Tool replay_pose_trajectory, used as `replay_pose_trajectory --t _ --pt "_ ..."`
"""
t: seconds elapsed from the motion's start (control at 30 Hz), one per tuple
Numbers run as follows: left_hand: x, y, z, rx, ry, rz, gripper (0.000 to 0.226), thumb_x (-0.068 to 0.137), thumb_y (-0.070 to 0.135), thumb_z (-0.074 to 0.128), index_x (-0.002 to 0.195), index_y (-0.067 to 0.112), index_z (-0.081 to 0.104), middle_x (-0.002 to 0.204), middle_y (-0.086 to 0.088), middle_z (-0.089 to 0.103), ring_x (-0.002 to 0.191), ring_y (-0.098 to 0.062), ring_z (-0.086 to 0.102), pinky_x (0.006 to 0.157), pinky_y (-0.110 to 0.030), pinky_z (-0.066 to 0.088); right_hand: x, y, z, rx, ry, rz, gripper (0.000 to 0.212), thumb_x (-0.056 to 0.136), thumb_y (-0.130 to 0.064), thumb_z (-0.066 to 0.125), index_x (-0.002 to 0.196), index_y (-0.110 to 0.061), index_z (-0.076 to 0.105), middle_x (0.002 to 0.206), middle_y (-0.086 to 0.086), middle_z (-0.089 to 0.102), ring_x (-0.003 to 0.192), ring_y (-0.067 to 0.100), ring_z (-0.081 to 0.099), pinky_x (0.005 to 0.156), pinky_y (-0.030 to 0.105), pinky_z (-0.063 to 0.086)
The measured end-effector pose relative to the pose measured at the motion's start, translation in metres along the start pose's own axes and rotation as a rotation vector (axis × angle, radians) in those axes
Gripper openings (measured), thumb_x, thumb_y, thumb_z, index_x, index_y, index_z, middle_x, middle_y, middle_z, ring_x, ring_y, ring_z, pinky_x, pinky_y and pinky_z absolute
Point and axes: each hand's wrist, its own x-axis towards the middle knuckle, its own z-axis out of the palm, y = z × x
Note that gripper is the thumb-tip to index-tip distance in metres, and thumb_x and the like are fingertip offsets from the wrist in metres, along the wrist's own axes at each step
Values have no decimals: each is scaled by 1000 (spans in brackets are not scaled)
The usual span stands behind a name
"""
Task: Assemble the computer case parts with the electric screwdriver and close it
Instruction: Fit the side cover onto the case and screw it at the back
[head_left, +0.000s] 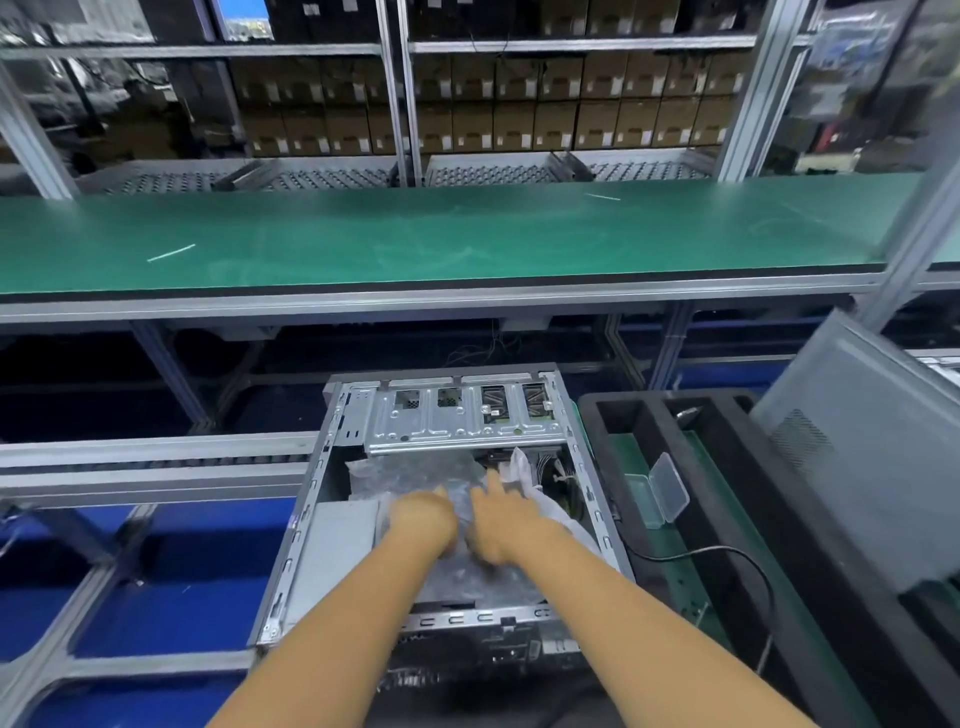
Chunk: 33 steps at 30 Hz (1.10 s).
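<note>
Factory line with a long green desk at the back; an open computer case lies low in front, both hands inside it.

Grey sheet-metal case, open side up, on the roller frame below the desk; a silver drive cage spans its far end, cables sit at right, and crinkled clear plastic wrap lies in the cavity. The left hand looks curled on the wrap; the right hand reaches with fingers extended onto it, though blur hides the exact grip. The wrap should be light, limp and slippery, best pinched at a bunched fold. The case seems stiff and heavy with thin edges, so take it by the folded rims. A side panel leans at right.
</note>
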Motion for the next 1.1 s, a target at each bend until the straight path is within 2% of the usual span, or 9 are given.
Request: replay_pose_trajectory --t 0.1,0.17,0.23,0.3,0.37,0.53,0.7,0.9,1.1 --pt "2 10 8 -67 -93 33 76 90 11 50 152 12 5 157 -16 8 140 -39 19 109 -48 32 12 6 15 170 -88 118 74 104 -46 35 159 -8 4 165 18 -14 150 42 16 119 52 24" --pt "5 5 9 -274 -101 40 67 93 14 44 151 10 10 157 -18 -7 141 -43 9 114 -49 22 20 11 18 232 -91 132 71 102 -45 37 158 -6 15 164 24 3 149 43 19 121 50 22" --pt "8 -4 9 -706 -111 -55 72 95 25 43 150 7 0 157 -16 1 134 -33 28 103 -37 38 24 11 18 278 -86 87 56 102 -33 38 150 -5 34 158 28 26 145 45 26 120 51 24" --pt "7 -8 11 -1020 -116 -137 78 93 25 45 150 9 -5 154 -14 18 121 -28 42 85 -30 46 24 7 19 241 -75 91 58 104 -32 35 155 -6 26 162 25 16 149 44 15 122 54 19" --pt "5 -7 10 -887 -37 -105 72 92 20 43 151 9 4 150 -18 26 124 -32 44 96 -37 43 16 2 18 194 -40 74 61 104 -30 37 156 -4 17 165 22 5 152 41 6 123 53 15" --pt "-1 -5 16 -274 211 2 42 94 18 38 136 8 41 141 -12 45 124 -26 49 102 -38 35 -15 -2 -11 254 222 -139 34 93 -8 49 126 -1 54 133 17 52 123 34 52 101 45 46" --pt "-14 2 -1 -438 546 214 13 88 14 41 86 13 54 89 -11 63 86 -31 61 60 -33 40 -33 16 -39 249 429 -173 26 92 -4 45 110 -5 64 116 12 62 107 31 57 88 41 49" --pt "-34 44 -9 -746 564 554 15 91 22 51 86 13 60 76 -3 64 72 -24 57 64 -36 45 -49 62 -50 561 754 -54 21 90 1 46 92 -4 66 93 11 68 87 29 60 78 41 50" --pt "-39 96 -40 -940 544 659 38 98 26 41 61 16 43 57 1 49 55 -17 43 52 -32 30 -69 93 -63 573 765 41 18 100 -16 45 91 -8 59 79 11 65 72 31 58 68 47 50"
